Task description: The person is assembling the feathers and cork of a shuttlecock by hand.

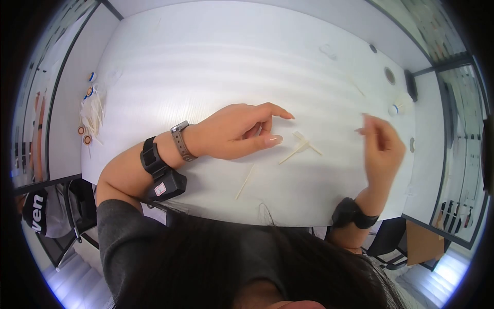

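My left hand hovers over the white table, index finger and thumb apart, holding nothing. Just right of its fingertips, thin pale sticks lie crossed with a wider, flat pale piece. Another thin stick rests below my left hand, nearer the table's front edge. My right hand is raised at the right side of the table, apart from the sticks. Its fingers are curled and smeared by motion, so whether they hold something does not show.
A bundle of thin pale items lies at the left edge beside small round caps. A blue-and-white round item is at the right. Clear plastic lies farther back. Partitions border the white table.
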The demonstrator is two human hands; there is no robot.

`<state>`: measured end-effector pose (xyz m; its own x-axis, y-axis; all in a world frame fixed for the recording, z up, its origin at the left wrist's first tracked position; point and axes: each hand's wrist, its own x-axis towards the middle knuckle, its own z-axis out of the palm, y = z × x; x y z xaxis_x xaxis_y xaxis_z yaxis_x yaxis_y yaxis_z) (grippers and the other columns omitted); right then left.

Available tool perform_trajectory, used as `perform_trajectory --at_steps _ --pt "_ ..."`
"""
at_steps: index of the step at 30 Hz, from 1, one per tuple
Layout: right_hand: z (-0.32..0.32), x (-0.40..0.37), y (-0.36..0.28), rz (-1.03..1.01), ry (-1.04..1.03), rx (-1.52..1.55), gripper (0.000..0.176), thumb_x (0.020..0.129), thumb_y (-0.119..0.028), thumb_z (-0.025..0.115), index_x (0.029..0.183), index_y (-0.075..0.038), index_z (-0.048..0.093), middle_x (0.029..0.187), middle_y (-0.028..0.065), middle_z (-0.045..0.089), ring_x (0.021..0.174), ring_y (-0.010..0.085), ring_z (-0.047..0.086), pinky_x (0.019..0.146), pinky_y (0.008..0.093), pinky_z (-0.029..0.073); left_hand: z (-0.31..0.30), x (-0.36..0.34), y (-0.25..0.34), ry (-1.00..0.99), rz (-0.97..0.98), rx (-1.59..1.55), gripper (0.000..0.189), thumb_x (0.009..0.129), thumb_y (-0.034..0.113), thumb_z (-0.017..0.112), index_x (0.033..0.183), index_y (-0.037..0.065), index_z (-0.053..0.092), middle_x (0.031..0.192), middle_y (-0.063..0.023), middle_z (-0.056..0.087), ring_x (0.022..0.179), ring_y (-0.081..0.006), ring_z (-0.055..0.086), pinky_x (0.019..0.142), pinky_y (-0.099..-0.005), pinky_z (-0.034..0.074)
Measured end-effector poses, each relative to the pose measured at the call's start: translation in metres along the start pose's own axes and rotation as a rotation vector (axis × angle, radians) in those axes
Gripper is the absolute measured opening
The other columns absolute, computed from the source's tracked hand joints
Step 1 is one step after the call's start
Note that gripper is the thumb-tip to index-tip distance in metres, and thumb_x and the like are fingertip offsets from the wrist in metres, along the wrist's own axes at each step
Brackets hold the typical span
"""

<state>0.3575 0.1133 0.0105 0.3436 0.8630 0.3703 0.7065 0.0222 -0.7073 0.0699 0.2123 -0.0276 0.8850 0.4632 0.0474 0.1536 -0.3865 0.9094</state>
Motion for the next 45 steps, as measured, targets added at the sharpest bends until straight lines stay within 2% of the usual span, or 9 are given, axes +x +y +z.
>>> perform_trajectory --at_steps 7,11,18,24,28,32,33,39,45 --pt "0.021 -0.014 -0.029 0.018 -0.433 -0.247 0.045 0.076 -0.032 0.081 0.109 -0.003 0.071 0.048 0.0024 0.043 0.041 0.0149 0.042 0.044 0.0296 0.031 -0.002 0.000 0.004 -0.033 0.121 0.241 0.068 0.072 0.043 0.081 0.127 0.009 0.060 0.072 0.0012 0.054 0.063 -0.0151 0.051 0.066 -0.0298 0.041" --pt "0.018 -0.013 -0.028 0.010 -0.506 -0.327 0.068 0.071 -0.038 0.084 0.125 -0.002 0.063 0.048 0.0021 0.041 0.042 0.0151 0.042 0.044 0.0300 0.032 -0.002 0.001 0.003 -0.036 0.303 0.320 0.084 0.063 0.052 0.085 0.130 0.009 0.058 0.081 -0.0026 0.057 0.075 -0.0203 0.057 0.079 -0.0337 0.042" --pt "0.019 -0.011 -0.026 0.019 -0.388 -0.308 0.069 0.074 -0.037 0.083 0.130 -0.003 0.061 0.053 0.0000 0.040 0.046 0.0138 0.039 0.046 0.0286 0.032 -0.004 -0.002 0.004 -0.115 0.313 0.462 0.092 0.062 0.062 0.082 0.133 0.010 0.055 0.093 -0.0076 0.060 0.088 -0.0266 0.059 0.086 -0.0370 0.042" --pt "0.023 -0.008 -0.012 -0.065 -0.233 -0.243 0.050 0.078 -0.027 0.080 0.120 -0.002 0.066 0.063 0.0034 0.046 0.057 0.0146 0.045 0.053 0.0289 0.037 0.001 -0.001 0.001 -0.089 0.265 0.516 0.071 0.078 0.048 0.076 0.135 0.011 0.054 0.091 -0.0093 0.059 0.083 -0.0255 0.058 0.081 -0.0358 0.044" --pt "0.025 0.000 0.003 0.040 -0.170 -0.304 0.042 0.079 -0.025 0.079 0.113 -0.002 0.069 0.068 0.0050 0.050 0.062 0.0184 0.049 0.060 0.0315 0.042 0.004 -0.001 -0.002 0.005 0.197 0.439 0.048 0.090 0.019 0.065 0.136 0.010 0.052 0.093 -0.0113 0.058 0.080 -0.0264 0.058 0.076 -0.0367 0.047" --pt "0.025 0.009 0.024 -0.091 -0.023 -0.394 0.045 0.081 -0.026 0.078 0.118 -0.002 0.065 0.082 0.0075 0.057 0.077 0.0205 0.053 0.071 0.0354 0.045 0.008 0.001 -0.001 0.201 0.250 0.336 0.051 0.090 -0.002 0.054 0.140 0.009 0.048 0.099 -0.0125 0.059 0.080 -0.0264 0.058 0.072 -0.0356 0.050" --pt "0.023 0.012 0.027 -0.089 -0.037 -0.425 0.050 0.083 -0.026 0.077 0.123 -0.001 0.063 0.103 0.0132 0.066 0.101 0.0270 0.060 0.088 0.0366 0.047 0.008 0.002 -0.005 0.237 0.281 0.332 0.051 0.090 -0.002 0.054 0.140 0.009 0.048 0.100 -0.0122 0.059 0.080 -0.0256 0.057 0.070 -0.0347 0.049" --pt "0.033 0.017 0.052 -0.106 -0.163 -0.486 0.068 0.084 -0.038 0.075 0.135 0.002 0.054 0.147 0.0216 0.047 0.144 0.0331 0.034 0.118 0.0508 0.021 0.001 -0.001 0.001 0.194 0.193 0.261 0.057 0.087 0.009 0.064 0.141 0.007 0.046 0.108 -0.0102 0.061 0.079 -0.0228 0.054 0.070 -0.0324 0.049" --pt "0.036 0.018 0.044 -0.153 -0.240 -0.513 0.072 0.084 -0.041 0.072 0.138 0.001 0.051 0.146 0.0185 0.048 0.142 0.0330 0.036 0.118 0.0538 0.017 0.002 0.001 -0.003 0.180 0.260 0.251 0.066 0.082 0.017 0.074 0.141 0.006 0.046 0.120 -0.0137 0.060 0.084 -0.0242 0.055 0.076 -0.0335 0.050"
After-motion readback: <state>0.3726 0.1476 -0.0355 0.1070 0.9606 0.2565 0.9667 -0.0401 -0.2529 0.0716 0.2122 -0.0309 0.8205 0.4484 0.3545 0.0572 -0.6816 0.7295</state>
